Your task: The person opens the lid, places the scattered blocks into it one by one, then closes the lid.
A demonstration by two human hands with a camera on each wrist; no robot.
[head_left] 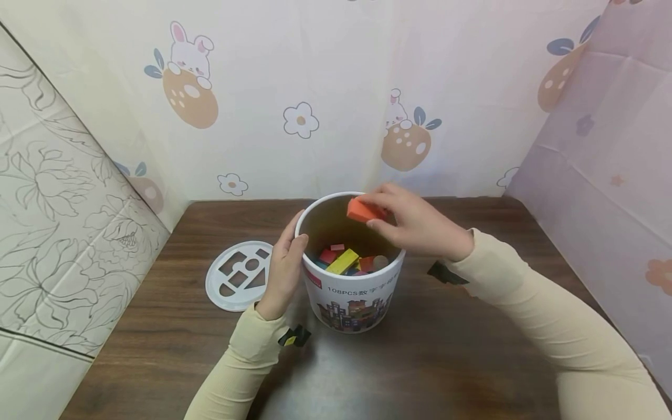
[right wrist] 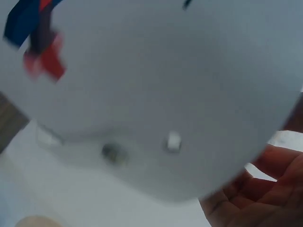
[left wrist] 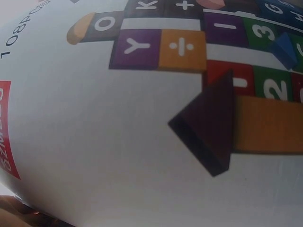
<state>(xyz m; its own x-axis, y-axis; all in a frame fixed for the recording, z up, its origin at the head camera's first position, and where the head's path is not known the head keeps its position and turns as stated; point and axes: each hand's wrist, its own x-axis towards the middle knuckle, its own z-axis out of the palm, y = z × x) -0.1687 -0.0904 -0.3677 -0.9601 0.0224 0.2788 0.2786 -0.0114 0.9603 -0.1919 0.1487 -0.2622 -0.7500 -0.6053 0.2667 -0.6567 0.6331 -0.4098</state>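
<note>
I have the left hand (head_left: 282, 269) set in a grip, left thumb (head_left: 298, 245) uppermost, left forearm (head_left: 236, 361) angling up behind it — while the right hand (head_left: 409, 220) pinches, right forearm (head_left: 546, 315) slanting inward from the right.

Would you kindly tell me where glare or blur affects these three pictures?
Head view: mostly clear, with pale glare on the table in front of the bucket; left wrist view: the bucket's printed letters stay readable, though the red label is cut off by the frame edge; right wrist view: heavily blurred, the coloured patches at upper left smeared.
</note>
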